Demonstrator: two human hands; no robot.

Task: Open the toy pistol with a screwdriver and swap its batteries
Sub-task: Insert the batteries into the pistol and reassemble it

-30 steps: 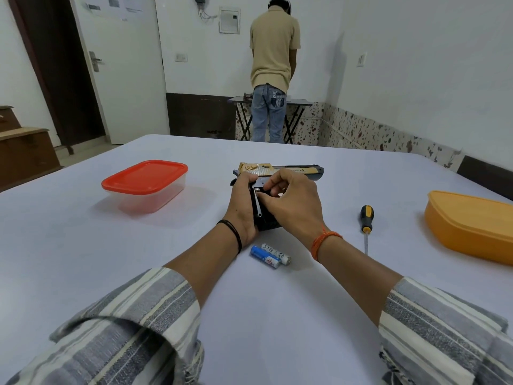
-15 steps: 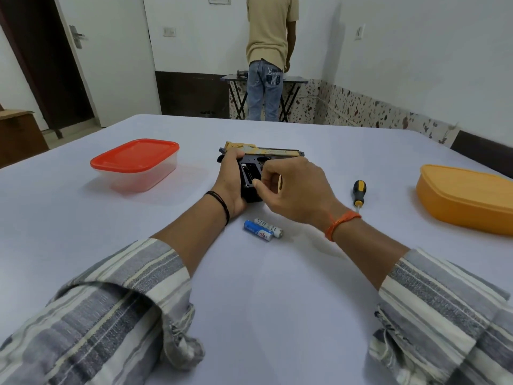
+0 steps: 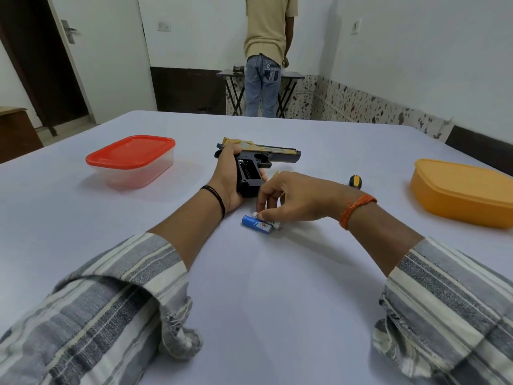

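Note:
The black and gold toy pistol [image 3: 266, 157] lies on its side at the table's middle, its grip pointing toward me with the battery bay open. My left hand [image 3: 226, 173] grips the pistol's grip from the left. Two batteries lie just in front of the grip: a blue one [image 3: 255, 224] and a white one [image 3: 274, 225] behind it. My right hand [image 3: 291, 197] reaches down with its fingertips pinching the white battery. The screwdriver [image 3: 355, 181] lies to the right, mostly hidden behind my right wrist; only its black and yellow handle shows.
A clear box with a red lid [image 3: 130, 159] stands at the left. An orange lidded box [image 3: 466, 191] sits at the right edge. A white cloth covers the table [image 3: 263, 287]. A person [image 3: 266, 51] stands with their back to me at a small table by the far wall.
My right hand has left the pistol's grip and dropped down to the batteries on the table. My head has tilted downward. The left hand keeps hold of the pistol.

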